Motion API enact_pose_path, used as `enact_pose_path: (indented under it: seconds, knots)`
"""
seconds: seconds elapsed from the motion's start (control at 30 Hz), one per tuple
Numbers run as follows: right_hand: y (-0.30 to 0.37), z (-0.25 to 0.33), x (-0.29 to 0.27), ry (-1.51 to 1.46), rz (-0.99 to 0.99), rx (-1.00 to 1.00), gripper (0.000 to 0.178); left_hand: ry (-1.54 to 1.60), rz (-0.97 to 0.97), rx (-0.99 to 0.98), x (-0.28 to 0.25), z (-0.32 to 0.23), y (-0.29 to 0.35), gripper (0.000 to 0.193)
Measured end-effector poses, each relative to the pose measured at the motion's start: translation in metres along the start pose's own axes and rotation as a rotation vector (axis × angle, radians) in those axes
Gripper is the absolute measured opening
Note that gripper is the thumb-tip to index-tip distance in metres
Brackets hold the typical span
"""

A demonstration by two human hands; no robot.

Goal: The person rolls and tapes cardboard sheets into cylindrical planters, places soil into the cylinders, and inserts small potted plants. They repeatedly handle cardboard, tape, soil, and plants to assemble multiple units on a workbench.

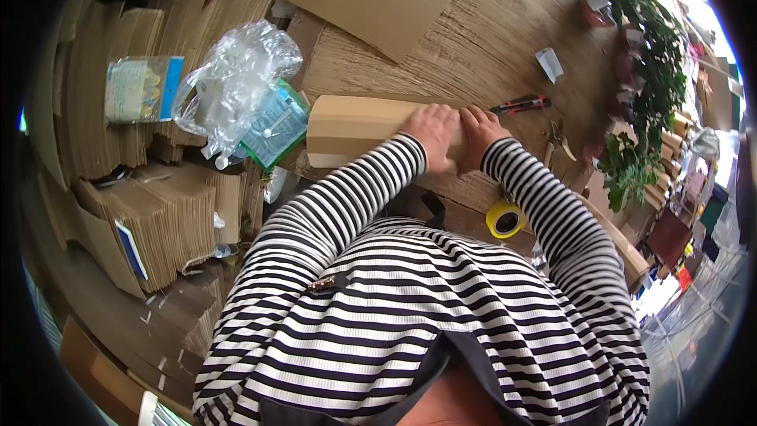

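Two hands worked at the right end of a brown cardboard box near the table's near edge.
The box (pixel 355 130) lay lengthwise along that edge of the wooden table (pixel 497 31). The left hand (pixel 432 134) rested over its top, back upward, fingers together and slightly bent; the right hand (pixel 479 134) curved against its end, just beside the left. Whether either hand gripped the cardboard could not be told. A red-and-black utility knife (pixel 522 104) lay just beyond the right hand, with cutters (pixel 560 140) toward the right edge. A yellow tape roll (pixel 505 219) sat by the near edge, and a flat cardboard sheet (pixel 371 4) lay toward the far edge.
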State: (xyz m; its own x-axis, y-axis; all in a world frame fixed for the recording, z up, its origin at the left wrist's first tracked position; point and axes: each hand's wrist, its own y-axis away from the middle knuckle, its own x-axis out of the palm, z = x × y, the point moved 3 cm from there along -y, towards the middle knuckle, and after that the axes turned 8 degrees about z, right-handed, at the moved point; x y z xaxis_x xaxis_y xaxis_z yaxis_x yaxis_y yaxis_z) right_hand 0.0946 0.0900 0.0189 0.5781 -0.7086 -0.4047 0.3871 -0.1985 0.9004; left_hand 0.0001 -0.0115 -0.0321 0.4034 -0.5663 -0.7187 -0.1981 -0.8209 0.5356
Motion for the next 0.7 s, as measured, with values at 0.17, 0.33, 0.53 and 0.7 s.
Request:
enact_pose_path:
  seconds: [0.17,0.33,0.53,0.7]
  knots:
    - [-0.003,-0.007,-0.001,0.038,-0.032,-0.055,0.130,0.384,0.134,-0.067,-0.004,0.052,-0.072,0.045]
    - [0.005,-0.006,0.007,0.019,-0.087,-0.051,0.126,0.294,0.045,-0.121,0.008,0.047,-0.113,0.034]
    - [0.016,-0.012,0.048,0.025,-0.348,-0.109,0.117,0.316,0.138,-0.041,0.002,0.031,-0.103,0.023]
    - [0.040,-0.007,0.109,0.052,-0.706,-0.190,0.078,0.309,-0.240,0.102,0.027,0.003,-0.066,0.012]
